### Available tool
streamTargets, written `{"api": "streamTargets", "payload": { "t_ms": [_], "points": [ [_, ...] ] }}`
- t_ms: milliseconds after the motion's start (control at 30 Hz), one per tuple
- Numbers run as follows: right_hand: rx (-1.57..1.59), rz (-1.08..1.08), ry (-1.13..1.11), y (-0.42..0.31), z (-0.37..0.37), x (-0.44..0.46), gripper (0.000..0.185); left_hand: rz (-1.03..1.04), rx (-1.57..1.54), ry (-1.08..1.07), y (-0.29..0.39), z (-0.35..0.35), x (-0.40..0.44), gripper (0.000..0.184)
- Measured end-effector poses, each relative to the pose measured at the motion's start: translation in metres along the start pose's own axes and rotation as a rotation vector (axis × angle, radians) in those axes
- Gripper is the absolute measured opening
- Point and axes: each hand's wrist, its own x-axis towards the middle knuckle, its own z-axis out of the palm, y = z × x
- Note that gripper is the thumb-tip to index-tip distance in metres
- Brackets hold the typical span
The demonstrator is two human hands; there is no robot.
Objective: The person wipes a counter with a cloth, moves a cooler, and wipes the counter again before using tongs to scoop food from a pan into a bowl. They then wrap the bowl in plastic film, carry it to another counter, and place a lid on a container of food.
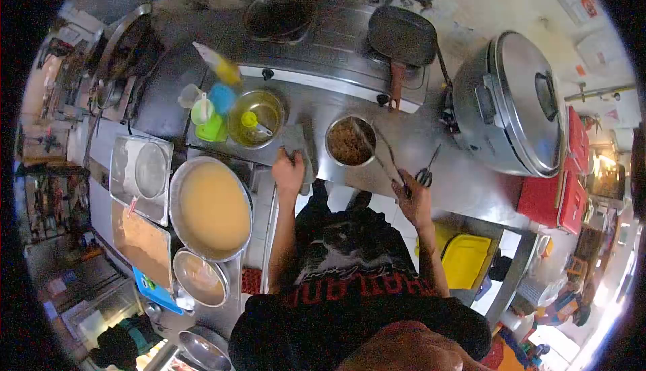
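Note:
My right hand (412,199) is closed on a pair of metal tongs (385,155), whose tips reach into a round metal bowl (330,155). Brown shredded or minced food (348,142) fills that bowl. Scissors (425,174) lie on the steel counter just beside my right hand. To the left, my left hand (289,172) is closed on the near end of a grey, flat cloth-like item (293,143). Close to it stands a metal bowl (274,112) of yellowish liquid with a small yellow-green item and a utensil in it.
A large lidded pot (501,102) stands at the right. Behind are a square pan (402,34) and a dark wok (279,13) on the stove. At the left sit a big basin of beige liquid (214,206) and a tray with a sieve (123,162).

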Motion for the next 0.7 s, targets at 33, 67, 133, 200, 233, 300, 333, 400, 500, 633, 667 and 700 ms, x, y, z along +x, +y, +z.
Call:
{"api": "streamTargets", "payload": {
  "t_ms": [33,67,133,200,233,300,333,400,500,633,667,700],
  "points": [
    [0.103,-0.005,0.055,-0.013,-0.002,0.013,0.039,-0.03,0.082,-0.062,0.005,-0.005,0.004,0.038],
    [0.232,0.047,0.054,-0.024,-0.003,0.029,0.041,0.005,0.006,-0.142,-0.007,0.006,0.011,0.035],
    [0.295,-0.021,0.106,-0.044,0.013,0.074,0.04,0.14,0.017,-0.165,-0.024,0.027,0.024,0.036],
    [0.324,-0.141,0.157,-0.062,0.039,0.127,0.039,0.208,0.024,-0.176,-0.026,0.041,0.04,0.035],
    [0.32,-0.226,0.18,-0.069,0.056,0.157,0.038,0.205,0.023,-0.177,-0.024,0.049,0.049,0.035],
    [0.235,-0.452,0.313,-0.094,0.087,0.215,0.041,0.189,0.035,-0.201,-0.013,0.054,0.068,0.035],
    [0.187,-0.416,0.256,-0.119,0.09,0.239,0.041,0.171,0.045,-0.226,-0.004,0.051,0.077,0.035],
    [0.043,-0.362,0.203,-0.151,0.112,0.294,0.042,0.185,0.048,-0.234,-0.008,0.067,0.09,0.037],
    [0.282,-0.407,0.174,-0.163,0.161,0.39,0.043,0.299,-0.016,-0.139,-0.041,0.095,0.098,0.038],
    [-0.059,-0.417,0.103,-0.174,0.192,0.464,0.042,0.36,-0.264,0.086,-0.051,0.051,0.089,0.03],
    [0.034,-0.403,0.09,-0.17,0.196,0.466,0.043,0.366,-0.326,0.152,-0.056,0.037,0.089,0.027],
    [0.126,-0.39,0.078,-0.166,0.199,0.468,0.043,0.239,-0.354,0.116,-0.06,0.024,0.086,0.024]
  ]
}}
